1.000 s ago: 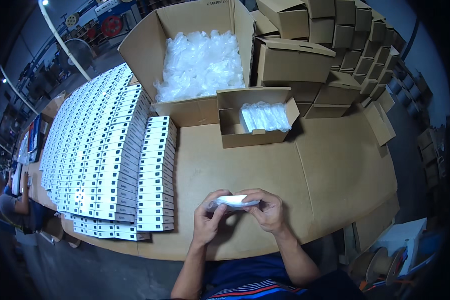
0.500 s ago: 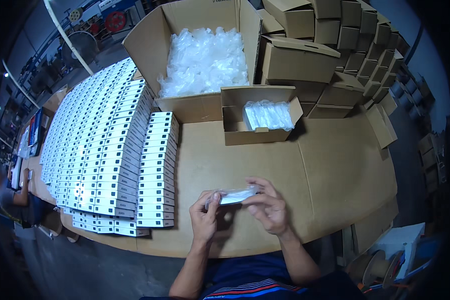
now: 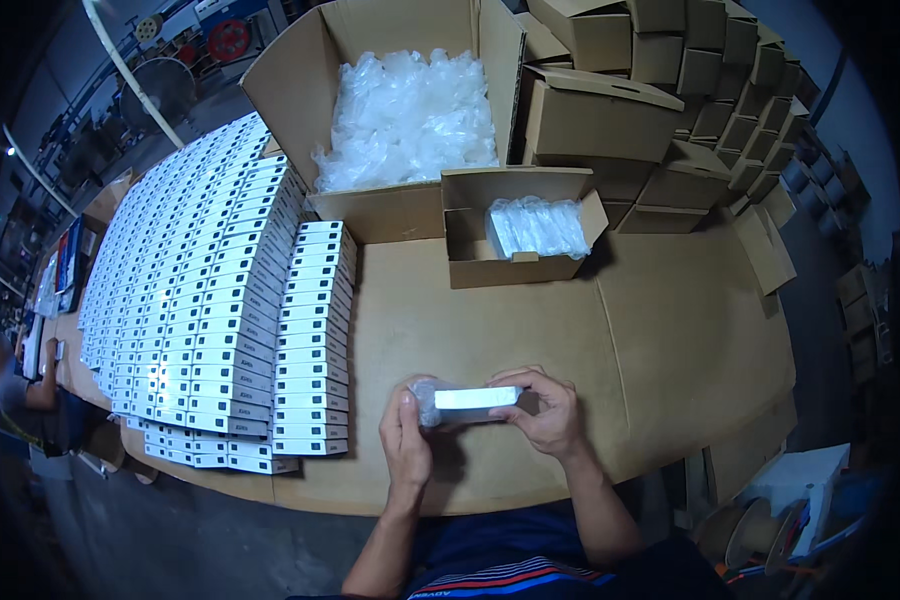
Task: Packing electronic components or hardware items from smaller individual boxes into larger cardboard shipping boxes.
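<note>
Above the front part of the table I hold a slim white box (image 3: 476, 398) in a clear plastic bag (image 3: 425, 398). My left hand (image 3: 406, 440) is closed on the bunched bag at the left end. The thumb and fingers of my right hand (image 3: 554, 418) pinch the right end of the box. Beyond my hands a small open carton (image 3: 510, 272) holds several bagged white boxes (image 3: 540, 230), packed toward its right side. Behind it, a large open carton (image 3: 395, 216) is full of loose clear plastic bags (image 3: 415, 115).
Stacked rows of white boxes (image 3: 205, 310) cover the table's left side. Brown cartons (image 3: 600, 125) are piled at the back right. The cardboard-topped table (image 3: 690, 350) ends in a curved near edge. A co-worker (image 3: 30, 385) is at the far left; a cable spool (image 3: 755, 535) stands low right.
The bagged box has turned, so a bright white side now faces up. My right fingers, loosely spread before, have closed on its right end.
</note>
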The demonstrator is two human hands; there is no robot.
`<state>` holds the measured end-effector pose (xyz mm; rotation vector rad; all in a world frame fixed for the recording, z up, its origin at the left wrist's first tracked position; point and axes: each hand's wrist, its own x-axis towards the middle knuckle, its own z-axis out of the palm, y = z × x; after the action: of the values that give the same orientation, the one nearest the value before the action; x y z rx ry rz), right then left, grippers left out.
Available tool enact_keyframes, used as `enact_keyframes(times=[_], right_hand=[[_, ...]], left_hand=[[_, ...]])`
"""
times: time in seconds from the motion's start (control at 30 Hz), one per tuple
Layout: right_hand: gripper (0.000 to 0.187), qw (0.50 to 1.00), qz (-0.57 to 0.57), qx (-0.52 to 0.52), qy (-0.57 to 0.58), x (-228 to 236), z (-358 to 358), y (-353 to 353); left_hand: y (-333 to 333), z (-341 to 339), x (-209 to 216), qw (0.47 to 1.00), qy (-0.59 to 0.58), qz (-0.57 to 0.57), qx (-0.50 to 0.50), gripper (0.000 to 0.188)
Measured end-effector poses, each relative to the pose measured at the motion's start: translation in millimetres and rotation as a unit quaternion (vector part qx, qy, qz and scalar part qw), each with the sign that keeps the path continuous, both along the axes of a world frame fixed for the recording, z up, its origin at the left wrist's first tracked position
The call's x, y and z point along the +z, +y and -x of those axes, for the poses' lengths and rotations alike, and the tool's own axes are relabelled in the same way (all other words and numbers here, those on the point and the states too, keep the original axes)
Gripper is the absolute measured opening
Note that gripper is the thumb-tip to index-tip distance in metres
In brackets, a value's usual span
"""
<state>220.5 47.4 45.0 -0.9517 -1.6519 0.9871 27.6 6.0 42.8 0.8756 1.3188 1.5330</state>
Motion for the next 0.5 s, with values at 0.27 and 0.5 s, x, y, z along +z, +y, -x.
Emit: enact_keyframes(times=[0.27, 0.5], right_hand=[[0.034, 0.989, -0.106, -0.01, -0.102, 11.4, -4.2, 4.8], [0.034, 0.992, 0.047, 0.055, 0.105, -9.8, -6.5, 4.2]], left_hand=[[4.2, 3.6, 32.2, 0.805, 0.511, -0.271, -0.13, 0.036], [12.2, 11.5, 22.3, 0.886, 0.364, -0.238, -0.164, 0.039]])
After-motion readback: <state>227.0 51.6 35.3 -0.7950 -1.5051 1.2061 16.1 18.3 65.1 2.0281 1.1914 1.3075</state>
